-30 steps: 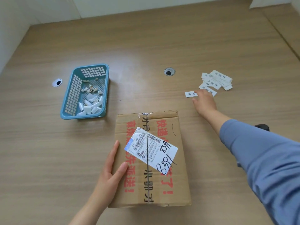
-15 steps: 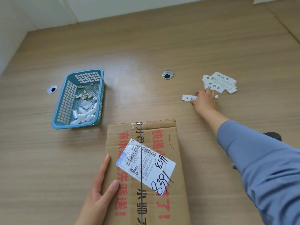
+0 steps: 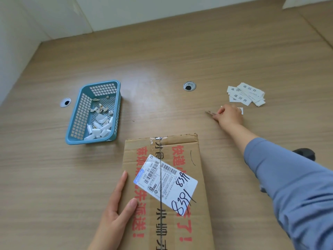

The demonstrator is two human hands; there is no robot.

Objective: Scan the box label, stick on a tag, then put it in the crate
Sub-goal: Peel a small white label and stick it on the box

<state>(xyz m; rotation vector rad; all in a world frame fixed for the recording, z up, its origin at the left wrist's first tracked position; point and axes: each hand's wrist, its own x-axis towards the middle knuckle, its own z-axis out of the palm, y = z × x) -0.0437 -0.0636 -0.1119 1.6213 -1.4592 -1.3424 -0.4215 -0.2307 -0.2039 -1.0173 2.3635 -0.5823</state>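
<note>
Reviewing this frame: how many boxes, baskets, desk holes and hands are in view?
Cardboard box: 1
Blue basket: 1
Desk holes: 2
Hands, left and right: 2
Total: 6

Your flat brown cardboard box (image 3: 167,193) with red printed characters lies taped shut on the wooden surface (image 3: 162,60). Its white shipping label (image 3: 164,183), with barcodes and black handwritten numbers, sits skewed on top. One small white paper tag (image 3: 210,113) is lifted edge-on off the surface, beside the loose pile of white tags (image 3: 246,93).
</note>
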